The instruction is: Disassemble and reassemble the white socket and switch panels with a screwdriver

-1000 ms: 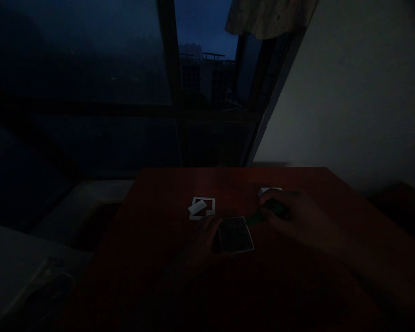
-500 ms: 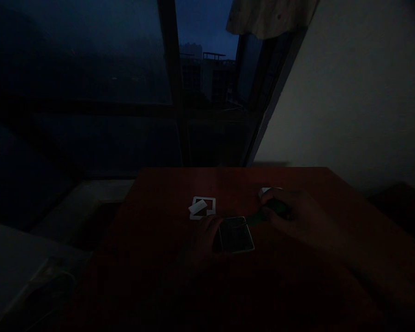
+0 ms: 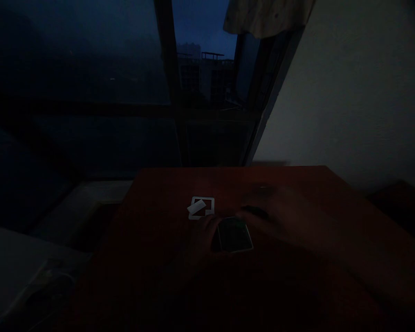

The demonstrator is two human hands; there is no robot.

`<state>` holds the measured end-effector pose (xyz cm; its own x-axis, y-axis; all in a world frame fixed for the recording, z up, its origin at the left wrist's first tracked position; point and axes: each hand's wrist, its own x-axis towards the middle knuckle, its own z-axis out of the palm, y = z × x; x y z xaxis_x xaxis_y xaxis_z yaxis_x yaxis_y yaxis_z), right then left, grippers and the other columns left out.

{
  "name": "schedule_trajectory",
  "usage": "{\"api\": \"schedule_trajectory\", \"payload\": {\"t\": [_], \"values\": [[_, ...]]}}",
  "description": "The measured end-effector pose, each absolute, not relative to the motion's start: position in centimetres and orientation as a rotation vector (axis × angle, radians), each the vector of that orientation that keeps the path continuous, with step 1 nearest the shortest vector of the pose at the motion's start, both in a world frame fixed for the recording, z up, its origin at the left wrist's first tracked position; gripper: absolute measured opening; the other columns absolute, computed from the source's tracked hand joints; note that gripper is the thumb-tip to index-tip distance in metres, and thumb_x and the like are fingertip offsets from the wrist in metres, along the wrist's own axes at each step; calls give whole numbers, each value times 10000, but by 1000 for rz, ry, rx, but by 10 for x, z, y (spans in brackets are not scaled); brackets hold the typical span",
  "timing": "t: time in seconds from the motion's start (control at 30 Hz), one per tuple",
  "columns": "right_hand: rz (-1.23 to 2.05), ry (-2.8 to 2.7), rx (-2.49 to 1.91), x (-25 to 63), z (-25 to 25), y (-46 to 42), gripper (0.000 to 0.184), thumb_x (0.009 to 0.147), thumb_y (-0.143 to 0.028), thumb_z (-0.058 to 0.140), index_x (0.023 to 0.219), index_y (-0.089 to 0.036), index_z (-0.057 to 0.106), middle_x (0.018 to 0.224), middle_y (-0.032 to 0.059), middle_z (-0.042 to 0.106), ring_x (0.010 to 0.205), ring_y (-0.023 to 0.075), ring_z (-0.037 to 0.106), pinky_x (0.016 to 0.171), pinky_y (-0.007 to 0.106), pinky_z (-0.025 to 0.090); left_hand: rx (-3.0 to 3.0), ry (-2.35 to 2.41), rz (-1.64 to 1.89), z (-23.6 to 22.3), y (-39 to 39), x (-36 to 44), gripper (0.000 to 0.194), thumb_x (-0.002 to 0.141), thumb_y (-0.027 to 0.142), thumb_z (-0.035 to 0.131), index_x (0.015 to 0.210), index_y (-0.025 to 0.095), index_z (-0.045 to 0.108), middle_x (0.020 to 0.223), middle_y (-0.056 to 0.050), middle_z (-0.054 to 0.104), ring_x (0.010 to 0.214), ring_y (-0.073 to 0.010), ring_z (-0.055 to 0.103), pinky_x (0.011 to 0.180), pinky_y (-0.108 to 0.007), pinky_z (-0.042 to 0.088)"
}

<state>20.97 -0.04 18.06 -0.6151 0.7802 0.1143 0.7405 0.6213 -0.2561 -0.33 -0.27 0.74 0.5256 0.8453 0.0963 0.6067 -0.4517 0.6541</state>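
The room is very dark. On a reddish-brown table [image 3: 166,184] lies a dark square plate with a pale rim [image 3: 234,235]. My left hand [image 3: 202,240] rests at its left edge, fingers curled against it. My right hand [image 3: 280,214] is smeared by motion just above and right of the plate, and holds a dark tool [image 3: 257,212] whose tip is over the plate's top edge. A white square frame [image 3: 202,207] with a white strip lying across it sits a little further back on the left.
A large window with a dark upright bar [image 3: 169,83] rises behind the table, and a pale wall [image 3: 349,92] stands at the right. A light bench or ledge [image 3: 86,198] runs left of the table. Pale fabric [image 3: 14,272] lies at the lower left.
My right hand has moved left with the dark tool, toward the plate, and now covers the small white piece at the back right. My left hand has stayed on the plate.
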Motion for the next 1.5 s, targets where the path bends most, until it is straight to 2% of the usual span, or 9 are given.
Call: {"api": "schedule_trajectory", "payload": {"t": [0.17,0.37,0.57,0.77,0.97,1.07,1.17,1.3,1.5], "values": [[252,-2734,-1137,186,197,2,142,750,-189,619,886,-203,656,874,48,682,703,178,604,535,274,339,2221,1193,564,10,-2,-2,823,686,525,744,1363,205,404,1398,-135,426,1256,-330,432,1020,-472,402],[77,-2826,-1273,171,205,17,227,910,-303,474,865,-170,652,830,69,687,722,183,626,578,281,368,2187,1200,523,11,-3,-2,853,692,518,744,1399,235,359,1437,-125,385,1294,-333,392,1050,-478,367],[102,-2872,-1208,175,205,25,201,809,-258,566,983,-168,611,939,77,680,749,176,636,568,253,388,2193,1194,533,6,-2,-4,845,689,514,750,1391,253,360,1426,-119,395,1275,-335,407,1027,-478,386],[-164,-2892,-1359,173,206,19,303,923,-375,432,857,-171,645,809,81,688,695,206,639,562,288,375,2217,1186,553,6,-2,-4,809,697,518,740,1368,241,382,1414,-108,413,1271,-316,412,1038,-458,381],[66,-2913,-1130,179,207,10,188,839,-253,553,1003,-174,603,962,71,665,767,180,633,601,274,395,2211,1184,546,5,-3,-5,825,713,540,721,1392,239,362,1421,-108,405,1273,-316,413,1043,-456,380],[-27,-2878,-1218,178,205,12,224,918,-333,461,985,-175,605,894,72,679,732,193,636,568,284,378,2223,1178,568,5,-3,-5,858,704,520,737,1413,254,333,1448,-108,373,1301,-332,375,1060,-484,351],[-124,-2851,-1292,178,204,14,276,901,-404,470,956,-173,609,833,73,681,691,213,638,523,286,349,2195,1177,586,7,-2,-4,865,689,523,748,1406,253,346,1442,-111,380,1297,-336,382,1047,-482,367],[-19,-2921,-1204,182,206,18,211,810,-273,569,992,-169,598,931,81,674,718,192,639,545,272,375,2161,1169,560,13,-3,-3,782,695,514,743,1360,262,418,1382,-102,448,1250,-325,439,1027,-453,392],[-80,-2884,-1303,182,206,17,269,914,-378,457,981,-167,610,861,82,686,721,209,644,570,290,394,2151,1185,554,21,-4,-3,790,689,500,752,1366,275,412,1394,-97,431,1268,-337,415,1038,-456,375]]}}
